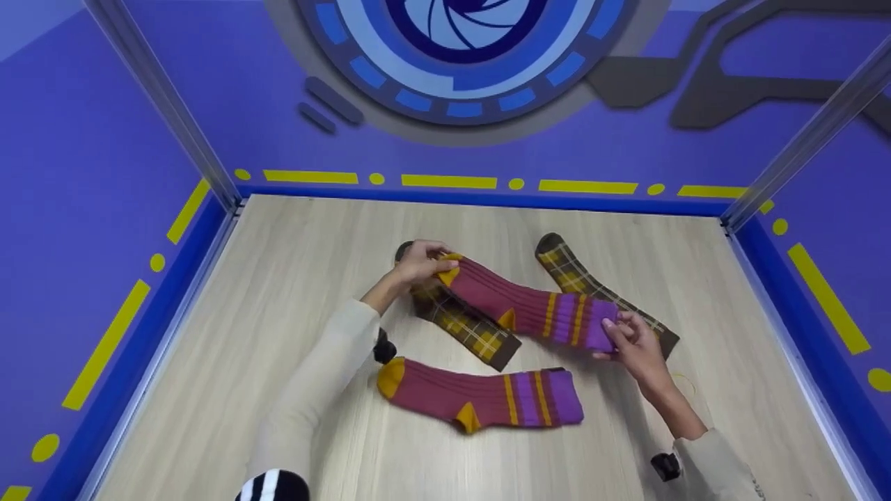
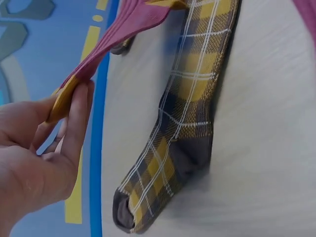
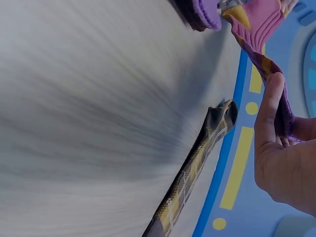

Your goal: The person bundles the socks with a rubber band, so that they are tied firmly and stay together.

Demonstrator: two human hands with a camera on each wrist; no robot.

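The pale worktop [image 1: 285, 292] carries a plaid sock [image 1: 463, 328], partly over which we hold the raised sock [image 1: 515, 296], left hand [image 1: 420, 264] pinching the toe [image 1: 450, 275], right hand [image 1: 636, 346] pinching the cuff [image 1: 600, 319], and we should apply light, even tension, since soft knit will probably twist or sag otherwise.

- Left hand [image 1: 422, 262] raised, thumb and fingers pinched together.
- Left arm [image 1: 317, 379] reaches up from lower left, sleeved; left wrist [image 1: 385, 291] bare.
- Right hand [image 1: 637, 344] also raised, pinching, fingers angled inward.
- Right arm [image 1: 717, 459] enters lower right, sleeved; right wrist [image 1: 672, 405] bare.
- Hands well apart, left farther forward.
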